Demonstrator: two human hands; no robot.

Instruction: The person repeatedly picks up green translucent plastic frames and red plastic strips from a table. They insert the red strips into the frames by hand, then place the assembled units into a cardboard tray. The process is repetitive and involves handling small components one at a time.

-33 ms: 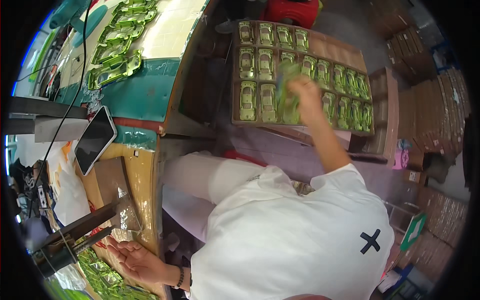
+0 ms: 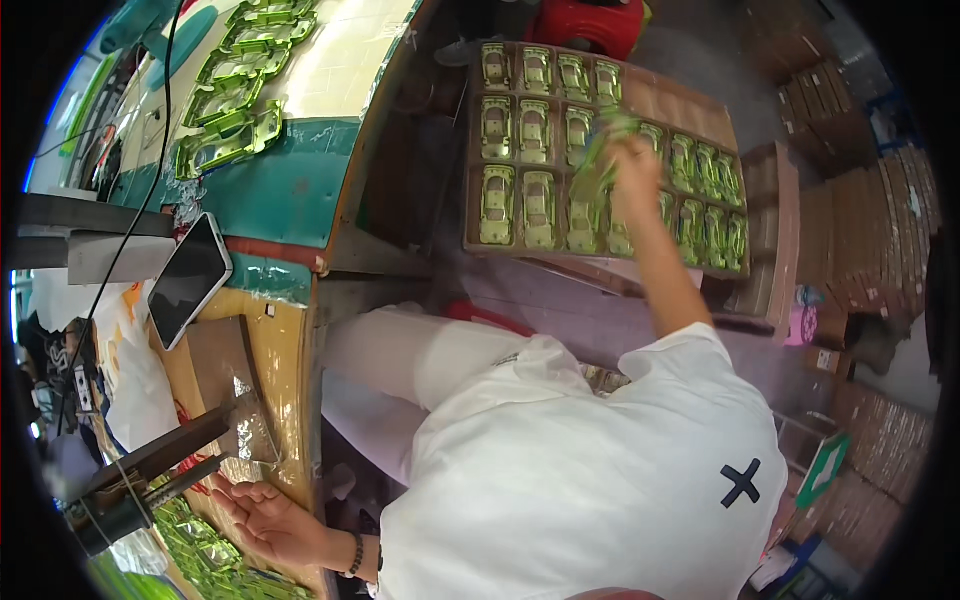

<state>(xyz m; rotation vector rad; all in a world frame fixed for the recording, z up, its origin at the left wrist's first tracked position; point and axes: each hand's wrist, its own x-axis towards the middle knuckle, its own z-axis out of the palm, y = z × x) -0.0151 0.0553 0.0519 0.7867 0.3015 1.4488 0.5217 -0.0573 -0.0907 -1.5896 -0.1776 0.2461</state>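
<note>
My right hand [image 2: 637,175], smeared by motion, reaches over a brown compartment tray [image 2: 680,100]. Its fingers are closed on a green toy car body shell [image 2: 598,160], held tilted above the filled rows; the shell's outline is blurred. Rows of similar green car shells [image 2: 538,207] lie in the tray's compartments. On the wooden bench at the lower left, my left hand [image 2: 268,520] rests palm up with fingers loosely apart and nothing in it. Beside it is a pile of green car parts [image 2: 205,545], under a dark metal bar fixture [image 2: 150,465].
A phone [image 2: 190,280] leans at the bench's left side, near a brown flat panel [image 2: 225,370]. More green shells [image 2: 230,135] line the far left bench. A red stool [image 2: 590,25] stands behind the tray; stacked cardboard [image 2: 860,230] fills the right side.
My right hand has shifted to the right over the tray with the car shell in it. My left hand stays in place.
</note>
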